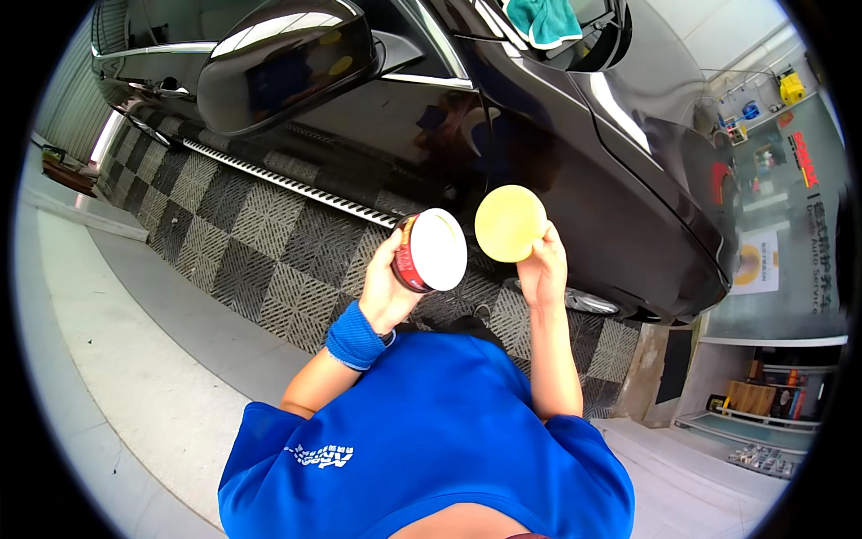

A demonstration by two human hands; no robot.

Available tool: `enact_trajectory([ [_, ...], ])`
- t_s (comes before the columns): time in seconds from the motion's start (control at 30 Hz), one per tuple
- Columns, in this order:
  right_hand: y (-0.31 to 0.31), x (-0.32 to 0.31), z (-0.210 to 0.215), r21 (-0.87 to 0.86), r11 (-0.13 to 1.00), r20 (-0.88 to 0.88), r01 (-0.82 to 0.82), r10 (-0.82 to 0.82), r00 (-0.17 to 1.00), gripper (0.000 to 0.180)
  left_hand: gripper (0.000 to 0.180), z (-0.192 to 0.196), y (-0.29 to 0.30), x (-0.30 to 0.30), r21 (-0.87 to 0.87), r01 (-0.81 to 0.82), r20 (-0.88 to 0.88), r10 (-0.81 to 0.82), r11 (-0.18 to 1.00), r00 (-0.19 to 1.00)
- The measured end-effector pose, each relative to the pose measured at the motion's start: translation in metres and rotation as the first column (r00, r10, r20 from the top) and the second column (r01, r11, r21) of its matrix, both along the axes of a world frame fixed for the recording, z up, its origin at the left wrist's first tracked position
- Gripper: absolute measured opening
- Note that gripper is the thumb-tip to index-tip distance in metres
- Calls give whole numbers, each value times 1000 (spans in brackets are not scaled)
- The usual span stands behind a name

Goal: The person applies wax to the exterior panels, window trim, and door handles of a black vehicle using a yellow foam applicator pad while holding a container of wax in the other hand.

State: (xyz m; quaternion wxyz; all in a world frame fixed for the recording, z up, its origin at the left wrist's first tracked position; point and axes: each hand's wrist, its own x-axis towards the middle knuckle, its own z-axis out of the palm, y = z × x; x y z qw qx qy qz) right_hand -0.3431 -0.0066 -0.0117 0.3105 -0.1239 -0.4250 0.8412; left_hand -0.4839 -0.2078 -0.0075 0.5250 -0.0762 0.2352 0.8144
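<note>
Left hand (pixel 388 289) grips round red open wax tin (pixel 432 251), tilted; right hand (pixel 541 269) pinches round yellow foam pad (pixel 510 223) just beside it, near glossy black car (pixel 575 153). Tin could slip, denting paint.

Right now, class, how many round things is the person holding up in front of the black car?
2. A red tin with a white face sits in the left hand; a yellow foam pad is pinched by the right hand, just beside it. None seem hidden.
</note>
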Motion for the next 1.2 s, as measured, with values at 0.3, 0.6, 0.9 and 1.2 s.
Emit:
enact_trajectory([
  [0.3,-70,-1,31,807,422,496,-413,-105,862,17,45,1,6,36,-118,146,-199,-168,982,966],
  [0.6,-56,30,-40,-108,891,270,-440,452,850,20,52,-24,-7,19,-196,365,9,-370,910,929],
  [0.9,38,14,-19,822,447,195,352,-803,563,16,55,-49,-50,1,-229,160,46,-153,960,987],
  [1.2,74,-98,-33,1000,-16,-12,-8,-938,347,19,57,-32,-60,8,-248,77,62,-64,966,996],
])
